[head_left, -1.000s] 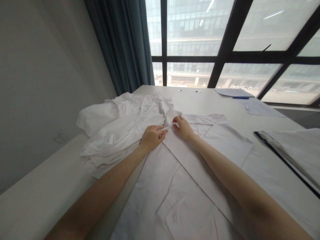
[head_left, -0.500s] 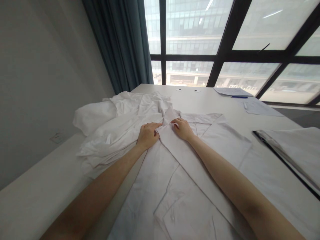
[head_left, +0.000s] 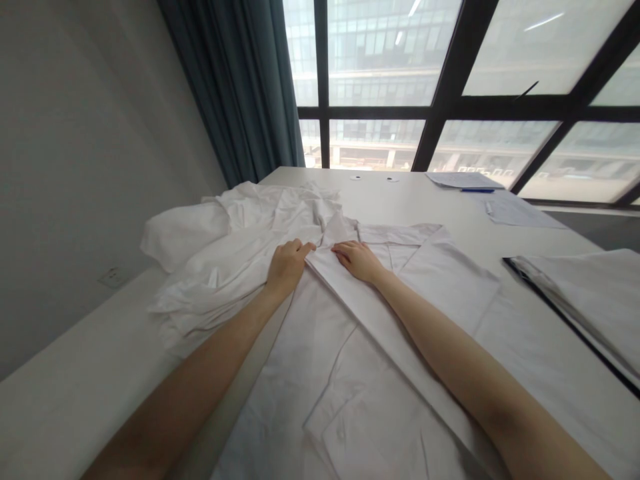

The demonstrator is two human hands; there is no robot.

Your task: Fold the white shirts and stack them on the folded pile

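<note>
A white garment (head_left: 320,320) with stitched seams and a pocket-like outline lies spread over the table in front of me. At its far end my left hand (head_left: 287,265) is closed, pinching the folded edge of the fabric between thumb and fingers. To the right of it, my right hand (head_left: 357,260) rests palm down on the same garment, fingers stretched forward over the cloth. A long folded strip of the fabric runs from between my hands toward the lower right. The left hand's inner fingers are hidden.
Rumpled white cloth (head_left: 215,247) is heaped at the left. On the right lies another folded white cloth (head_left: 590,287) over a black-edged board. Papers (head_left: 465,180) and a blue pen (head_left: 477,191) sit at the back of the white table (head_left: 395,200), before the windows.
My left hand has shifted slightly left, pulling the fabric edge straighter. My right hand has moved slightly left and its fingers have flattened on the cloth.
</note>
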